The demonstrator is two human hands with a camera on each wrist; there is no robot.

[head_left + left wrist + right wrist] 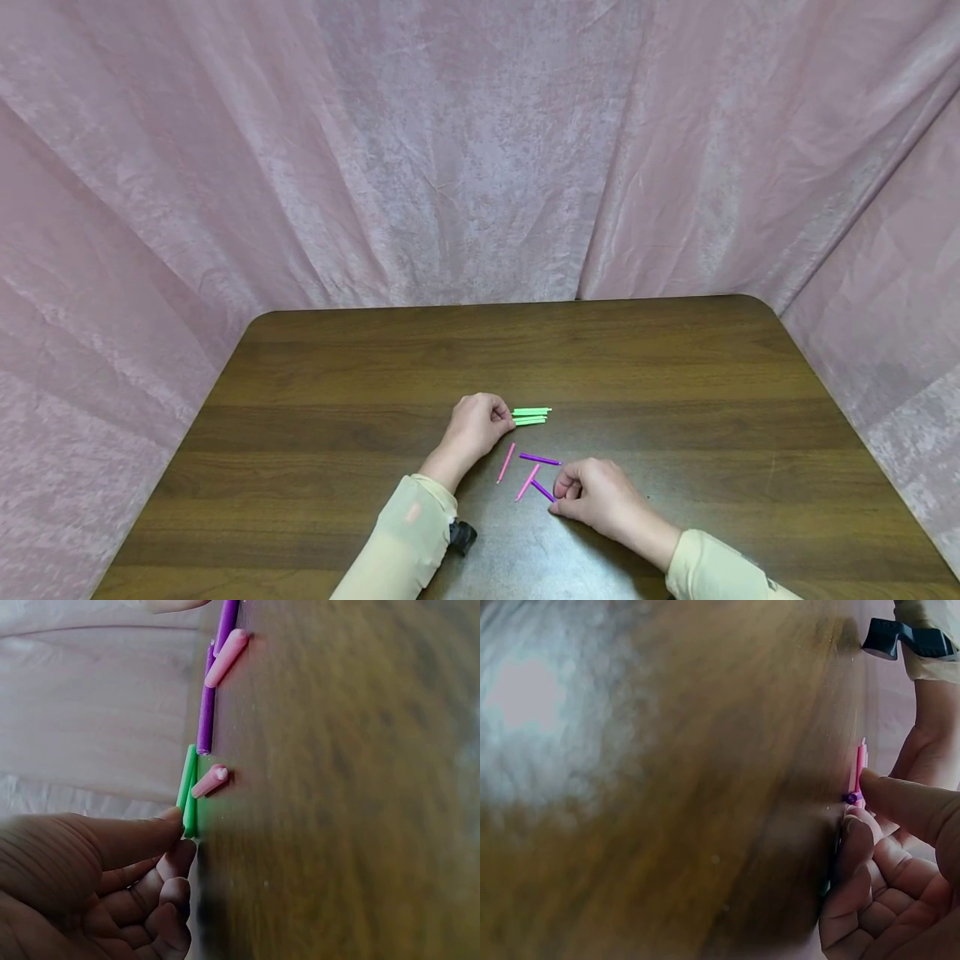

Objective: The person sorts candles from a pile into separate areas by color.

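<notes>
Slim green candles (530, 412) lie side by side on the table, and my left hand (476, 425) pinches their left ends between thumb and forefinger. In the left wrist view the thumb rests at the end of a green candle (186, 780). Closer to me, my right hand (600, 496) pinches the near end of a purple candle (542, 491) whose other end meets a slanted pink candle (527, 482). Another purple candle (538, 458) lies just beyond, beside a second pink candle (506, 463). A thin wick shows on the pink candle (859, 761) in the right wrist view.
The brown wooden table (337, 367) has rounded far corners. Pink velvety curtains (465, 150) hang behind it and along both sides. A black wrist camera (462, 537) is strapped to the left sleeve (408, 533).
</notes>
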